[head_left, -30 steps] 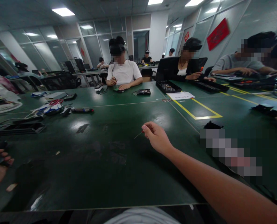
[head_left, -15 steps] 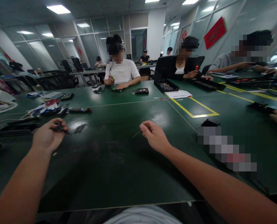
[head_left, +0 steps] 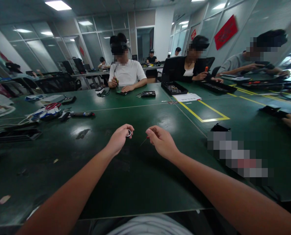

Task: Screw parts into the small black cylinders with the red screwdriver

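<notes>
Over the middle of the green table (head_left: 106,199), my left hand (head_left: 119,138) is closed on a small round thing (head_left: 128,133) with a dark centre and a pale ring-like rim. Its exact kind is unclear, and the fingers cover part of it. Just to the right, my right hand (head_left: 161,140) pinches a thin wire-like piece (head_left: 143,141) that is red near the fingertips. Its bare end points down and left, toward the table. A small gap separates the two hands.
A dark marker-like tube (head_left: 83,114) lies left, beside gloves (head_left: 46,112) and red-handled scissors (head_left: 53,106). A black tray (head_left: 13,135) stands at far left. Ahead, a person in white (head_left: 128,73) works across the table. Black parts trays (head_left: 174,88) and a blurred-out long object (head_left: 238,155) are right.
My left hand has moved right, from the left side of the table to near my right hand, carrying the small round thing. My right hand has stayed almost still with the wire-like piece.
</notes>
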{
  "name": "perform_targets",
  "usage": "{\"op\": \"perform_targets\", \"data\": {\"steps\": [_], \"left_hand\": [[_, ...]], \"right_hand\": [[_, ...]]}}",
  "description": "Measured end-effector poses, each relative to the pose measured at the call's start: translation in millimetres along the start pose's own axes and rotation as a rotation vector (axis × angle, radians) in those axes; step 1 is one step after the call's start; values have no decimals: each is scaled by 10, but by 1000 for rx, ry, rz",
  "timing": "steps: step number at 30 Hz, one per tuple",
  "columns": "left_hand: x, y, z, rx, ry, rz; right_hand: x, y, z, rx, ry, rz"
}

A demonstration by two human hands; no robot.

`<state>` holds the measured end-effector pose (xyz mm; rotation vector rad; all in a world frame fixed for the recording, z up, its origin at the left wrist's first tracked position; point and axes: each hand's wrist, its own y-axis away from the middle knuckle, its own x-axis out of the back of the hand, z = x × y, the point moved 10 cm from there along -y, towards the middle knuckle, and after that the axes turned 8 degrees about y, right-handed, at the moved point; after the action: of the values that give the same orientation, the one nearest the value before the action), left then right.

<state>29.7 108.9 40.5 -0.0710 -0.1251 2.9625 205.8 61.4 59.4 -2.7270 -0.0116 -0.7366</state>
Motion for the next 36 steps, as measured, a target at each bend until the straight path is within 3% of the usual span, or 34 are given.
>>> {"op": "perform_targets", "data": {"steps": [5, 10, 17, 21, 32, 36], "left_hand": [[-63, 99, -31, -118, -276, -134], [4, 167, -57, -154, -540, -95], [-86, 197, -29, -229, -591, -119], [-105, 217, 43, -300, -575, -128], [-130, 207, -44, -290, -566, -187], [-115, 215, -23, -282, -572, -157]], "right_hand": [[-34, 35, -41, 22, -57, -28], [45, 53, -67, 51, -59, 29], [249, 76, -111, 122, -143, 226], [210, 65, -125, 132, -107, 203], [160, 68, -154, 147, -37, 139], [156, 84, -163, 161, -21, 136]]}}
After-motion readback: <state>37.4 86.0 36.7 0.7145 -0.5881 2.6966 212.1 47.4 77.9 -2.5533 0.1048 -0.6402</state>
